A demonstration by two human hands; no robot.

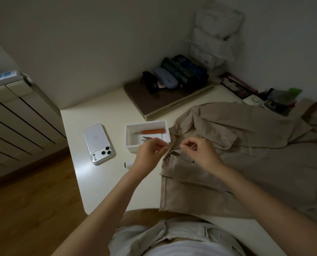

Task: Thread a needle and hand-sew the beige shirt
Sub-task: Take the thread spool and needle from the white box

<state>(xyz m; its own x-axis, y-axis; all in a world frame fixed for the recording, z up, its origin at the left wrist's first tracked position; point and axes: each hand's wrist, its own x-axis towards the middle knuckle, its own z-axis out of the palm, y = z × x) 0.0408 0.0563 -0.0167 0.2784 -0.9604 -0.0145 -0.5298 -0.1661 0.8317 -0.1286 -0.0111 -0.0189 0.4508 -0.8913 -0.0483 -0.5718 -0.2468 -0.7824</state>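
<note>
The beige shirt (246, 145) lies crumpled over the right half of the white table (98, 182). Both hands hover above its left edge, close together. My right hand (198, 154) pinches a thin needle (176, 148) whose tip points left. My left hand (152, 154) has its fingertips pinched just left of that tip, apparently on a thread end too fine to see. A white thread spool (129, 165) lies on the table beside my left wrist.
A white tray (130, 143) holding an orange-handled tool (151, 131) and small scissors stands behind my left hand. A phone (98, 144) lies face down to the left. A brown board (154, 102) with cases sits at the back; clutter fills the far right corner.
</note>
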